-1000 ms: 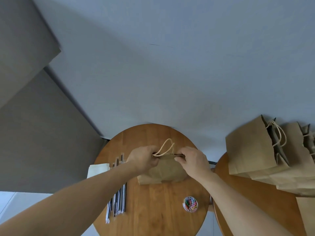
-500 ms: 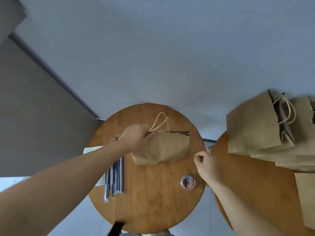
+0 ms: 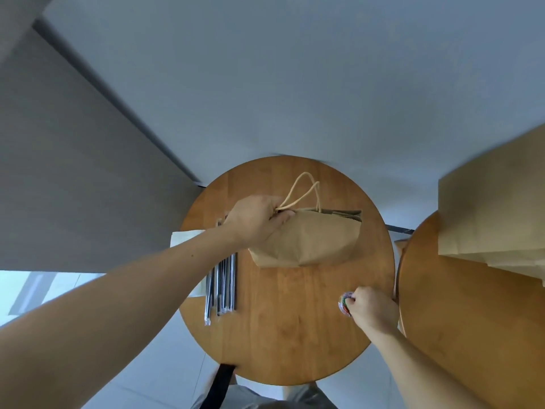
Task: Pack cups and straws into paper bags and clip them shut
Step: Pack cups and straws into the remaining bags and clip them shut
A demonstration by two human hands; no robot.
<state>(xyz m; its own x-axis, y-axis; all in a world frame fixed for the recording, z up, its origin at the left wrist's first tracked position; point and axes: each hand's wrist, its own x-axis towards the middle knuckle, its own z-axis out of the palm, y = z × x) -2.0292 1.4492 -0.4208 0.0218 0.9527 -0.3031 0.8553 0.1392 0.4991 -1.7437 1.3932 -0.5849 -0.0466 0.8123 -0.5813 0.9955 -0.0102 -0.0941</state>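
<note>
A brown paper bag (image 3: 312, 242) with cord handles stands on the round wooden table (image 3: 283, 335), its top folded flat. My left hand (image 3: 255, 221) pinches the bag's top left corner at the handles. My right hand (image 3: 373, 309) has curled fingers reaching into the small clear tub of coloured clips (image 3: 344, 304) near the table's right edge; whether it holds a clip is hidden. Several wrapped black straws (image 3: 222, 286) lie on the table's left side, below my left forearm.
A second wooden table (image 3: 472, 329) stands at the right with several brown paper bags (image 3: 495, 208) on it. A white paper item (image 3: 184, 239) lies under the straws at the left. Grey floor surrounds the tables, with a wall at the left.
My right hand has let go of the bag top and moved down right to the clip tub. My left hand keeps its hold on the bag's corner.
</note>
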